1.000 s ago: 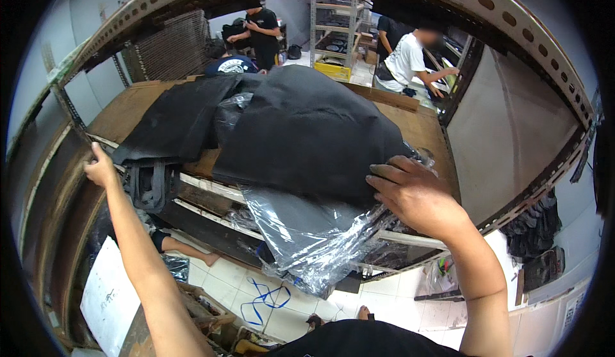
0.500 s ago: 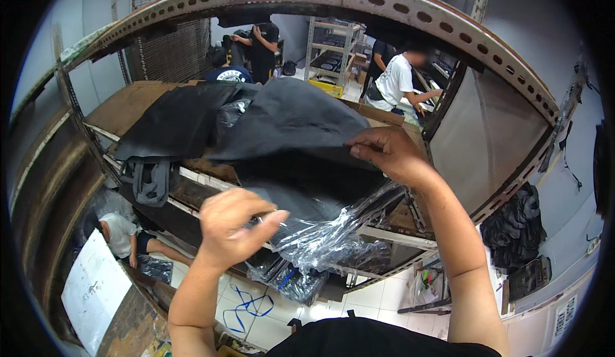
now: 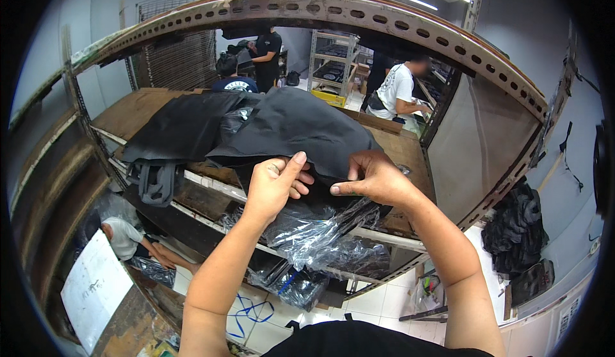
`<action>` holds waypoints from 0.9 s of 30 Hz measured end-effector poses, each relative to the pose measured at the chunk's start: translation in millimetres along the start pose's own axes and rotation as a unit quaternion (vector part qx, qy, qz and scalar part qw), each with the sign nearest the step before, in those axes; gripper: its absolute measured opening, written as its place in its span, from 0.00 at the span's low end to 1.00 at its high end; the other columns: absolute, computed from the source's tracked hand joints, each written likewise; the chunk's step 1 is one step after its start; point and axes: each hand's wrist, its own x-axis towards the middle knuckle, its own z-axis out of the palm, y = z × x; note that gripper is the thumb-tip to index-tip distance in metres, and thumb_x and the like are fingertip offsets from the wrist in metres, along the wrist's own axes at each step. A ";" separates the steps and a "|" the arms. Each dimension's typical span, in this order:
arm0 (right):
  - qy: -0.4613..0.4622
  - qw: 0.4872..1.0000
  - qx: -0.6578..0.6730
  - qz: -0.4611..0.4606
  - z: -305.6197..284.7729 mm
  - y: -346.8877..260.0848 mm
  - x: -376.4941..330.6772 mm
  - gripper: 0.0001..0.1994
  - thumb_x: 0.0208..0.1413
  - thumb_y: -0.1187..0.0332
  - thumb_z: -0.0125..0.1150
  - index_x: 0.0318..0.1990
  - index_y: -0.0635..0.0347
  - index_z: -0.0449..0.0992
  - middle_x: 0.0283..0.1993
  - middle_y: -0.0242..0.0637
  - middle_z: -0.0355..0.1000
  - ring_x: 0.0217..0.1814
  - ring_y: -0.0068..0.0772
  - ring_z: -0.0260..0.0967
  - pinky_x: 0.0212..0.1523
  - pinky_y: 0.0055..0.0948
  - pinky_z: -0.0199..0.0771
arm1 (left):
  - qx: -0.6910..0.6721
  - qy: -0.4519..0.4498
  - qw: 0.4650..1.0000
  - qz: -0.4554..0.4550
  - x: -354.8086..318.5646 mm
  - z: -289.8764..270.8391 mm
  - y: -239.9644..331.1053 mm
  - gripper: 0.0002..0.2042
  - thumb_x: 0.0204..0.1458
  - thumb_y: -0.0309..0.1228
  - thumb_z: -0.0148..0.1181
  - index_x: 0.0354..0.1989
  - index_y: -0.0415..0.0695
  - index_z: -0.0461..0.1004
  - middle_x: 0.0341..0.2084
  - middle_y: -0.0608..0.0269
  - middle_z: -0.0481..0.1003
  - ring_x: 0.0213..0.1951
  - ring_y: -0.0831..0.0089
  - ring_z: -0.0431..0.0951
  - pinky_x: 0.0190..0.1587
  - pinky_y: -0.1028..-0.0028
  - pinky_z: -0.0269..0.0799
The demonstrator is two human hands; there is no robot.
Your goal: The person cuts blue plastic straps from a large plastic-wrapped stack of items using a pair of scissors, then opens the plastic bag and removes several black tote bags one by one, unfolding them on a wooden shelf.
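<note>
A large black fabric piece lies draped over the shelf in front of me, its near edge raised above a dark fold. My right hand pinches this edge between thumb and fingers. Close beside it, my left hand is at the same edge, thumb up and apart from its loosely curled fingers; I see no cloth gripped there. Crumpled clear plastic wrap hangs over the shelf front below both hands. To the left lies a black fabric bag, its handles dangling over the shelf edge.
A perforated metal shelf beam arches across the top. A white board leans at lower left, near a person sitting low. Other people work beyond the shelf. Black bags hang at right. A blue strap lies on the floor.
My left hand has moved up and right to the fabric's edge. My right hand has come down and slightly left, drawing the edge lower and nearer. The two hands are closer together.
</note>
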 end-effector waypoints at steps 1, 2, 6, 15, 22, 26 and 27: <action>-0.002 1.000 0.021 -0.009 0.8 0.8 1.0 0.22 0.47 0.53 0.81 0.26 0.60 0.74 0.23 0.28 0.67 0.26 0.20 0.60 0.25 0.28 0.61 | 0.014 0.007 1.000 0.007 1.1 1.3 0.9 0.26 0.63 0.50 0.61 0.38 0.31 0.78 0.27 0.52 0.81 0.25 0.76 0.80 0.27 0.80 0.74; -0.005 0.999 0.042 -0.019 1.9 1.8 1.8 0.22 0.49 0.53 0.80 0.26 0.60 0.74 0.23 0.27 0.66 0.26 0.20 0.59 0.26 0.27 0.61 | 0.028 0.014 0.999 0.015 1.4 2.7 1.6 0.26 0.63 0.50 0.62 0.37 0.31 0.79 0.26 0.53 0.81 0.25 0.76 0.80 0.27 0.80 0.74; -0.049 0.981 0.185 -0.034 6.9 5.1 5.8 0.20 0.59 0.51 0.71 0.31 0.62 0.76 0.26 0.24 0.66 0.31 0.17 0.58 0.32 0.24 0.61 | 0.105 -0.016 0.994 0.026 -1.3 8.3 6.4 0.23 0.58 0.48 0.68 0.34 0.33 0.81 0.23 0.57 0.80 0.23 0.78 0.78 0.28 0.80 0.73; -0.080 0.968 0.223 0.078 3.0 16.9 19.8 0.12 0.60 0.58 0.71 0.36 0.57 0.81 0.33 0.22 0.74 0.37 0.15 0.66 0.42 0.20 0.64 | 0.091 -0.038 0.994 0.042 -3.8 14.8 0.5 0.20 0.60 0.44 0.68 0.25 0.39 0.78 0.18 0.63 0.78 0.21 0.81 0.75 0.26 0.80 0.70; 0.154 0.975 0.154 -0.046 -43.5 10.5 30.1 0.05 0.64 0.69 0.66 0.38 0.60 0.80 0.35 0.24 0.75 0.41 0.16 0.67 0.48 0.20 0.67 | 0.536 0.107 0.825 0.143 -55.5 -0.5 24.5 0.21 0.51 0.42 0.70 0.16 0.39 0.75 0.12 0.54 0.73 0.19 0.50 0.76 0.26 0.56 0.70; 0.154 0.983 0.072 -0.069 -48.3 4.1 20.4 0.06 0.64 0.69 0.66 0.39 0.62 0.79 0.34 0.25 0.75 0.37 0.16 0.65 0.42 0.22 0.67 | 0.453 0.104 0.864 0.195 -80.9 19.5 65.2 0.11 0.50 0.35 0.70 0.25 0.40 0.80 0.18 0.55 0.75 0.26 0.51 0.79 0.32 0.57 0.73; 0.153 0.983 0.075 -0.068 -46.3 1.0 18.6 0.07 0.63 0.68 0.66 0.38 0.63 0.79 0.33 0.26 0.74 0.36 0.17 0.64 0.41 0.23 0.67 | 0.430 0.066 0.864 0.252 -71.8 23.7 65.9 0.10 0.50 0.34 0.70 0.30 0.39 0.80 0.24 0.53 0.77 0.31 0.52 0.80 0.37 0.58 0.74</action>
